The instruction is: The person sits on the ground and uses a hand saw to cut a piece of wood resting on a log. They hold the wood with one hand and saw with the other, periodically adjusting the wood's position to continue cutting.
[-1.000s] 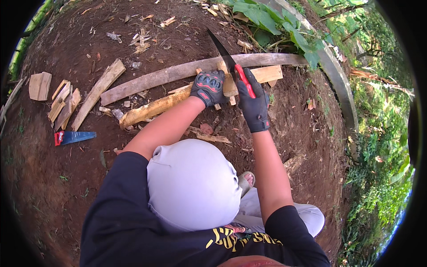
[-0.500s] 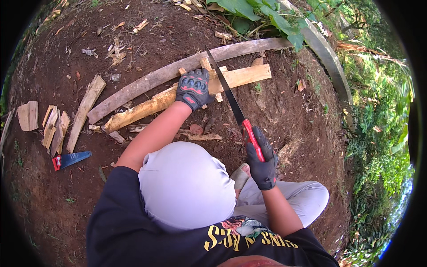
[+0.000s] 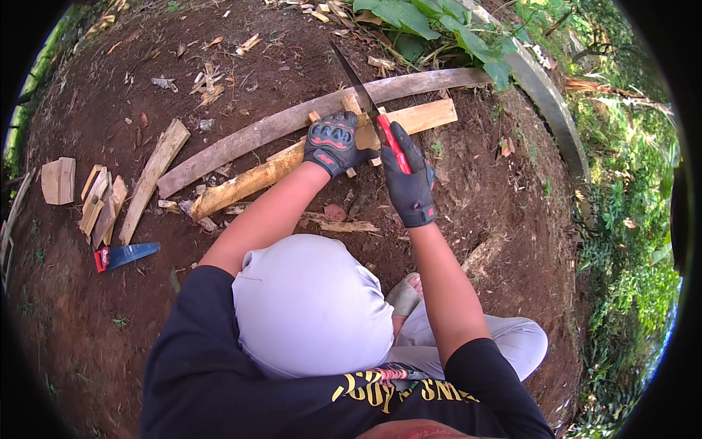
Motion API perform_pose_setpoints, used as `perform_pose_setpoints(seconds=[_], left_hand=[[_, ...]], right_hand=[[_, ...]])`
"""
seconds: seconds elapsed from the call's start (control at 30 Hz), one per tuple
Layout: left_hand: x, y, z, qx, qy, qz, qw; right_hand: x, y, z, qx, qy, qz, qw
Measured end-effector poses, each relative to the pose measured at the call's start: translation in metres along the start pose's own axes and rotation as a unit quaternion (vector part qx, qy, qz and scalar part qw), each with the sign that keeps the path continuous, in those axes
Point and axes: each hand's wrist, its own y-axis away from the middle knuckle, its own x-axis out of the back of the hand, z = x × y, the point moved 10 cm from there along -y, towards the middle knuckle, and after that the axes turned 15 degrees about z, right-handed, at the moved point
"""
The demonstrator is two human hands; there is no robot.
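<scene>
My right hand [image 3: 409, 179], in a black glove, is closed round the red handle of a hand saw [image 3: 358, 84]. The dark blade points away from me and lies across a split length of wood [image 3: 422, 117]. My left hand [image 3: 333, 143], gloved in black with red trim, presses down on that wood just left of the blade, fingers wrapped over its far side. Short wooden sticks [image 3: 351, 102] lie crosswise under the wood near my left hand. The contact between the saw teeth and the wood is hard to make out.
A long curved-looking board [image 3: 248, 139] lies just beyond the wood. On the left are a second saw [image 3: 126, 256] with a blue blade, several split wood pieces [image 3: 102, 205] and a longer plank [image 3: 155, 175]. Leafy plants [image 3: 468, 36] and a concrete edging [image 3: 552, 102] bound the far right.
My right hand has pushed the saw forward, away from me, so its handle is now close to the wood. My left hand stays on the wood; the whole view has shifted slightly.
</scene>
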Motion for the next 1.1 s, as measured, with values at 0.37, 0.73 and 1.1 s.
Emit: perform_pose_setpoints(seconds=[0.37, 0.73, 1.1], left_hand=[[-0.014, -0.009, -0.024, 0.028, 0.007, 0.007, 1.0], [-0.005, -0.007, -0.016, 0.052, -0.011, -0.065, 0.996], [-0.005, -0.009, -0.017, 0.033, -0.012, -0.002, 0.999]], right_hand=[[-0.021, -0.026, -0.014, -0.012, -0.01, -0.032, 0.999], [0.06, 0.029, 0.016, -0.143, 0.016, -0.064, 0.987], [0.047, 0.006, -0.005, -0.037, 0.057, -0.097, 0.993]])
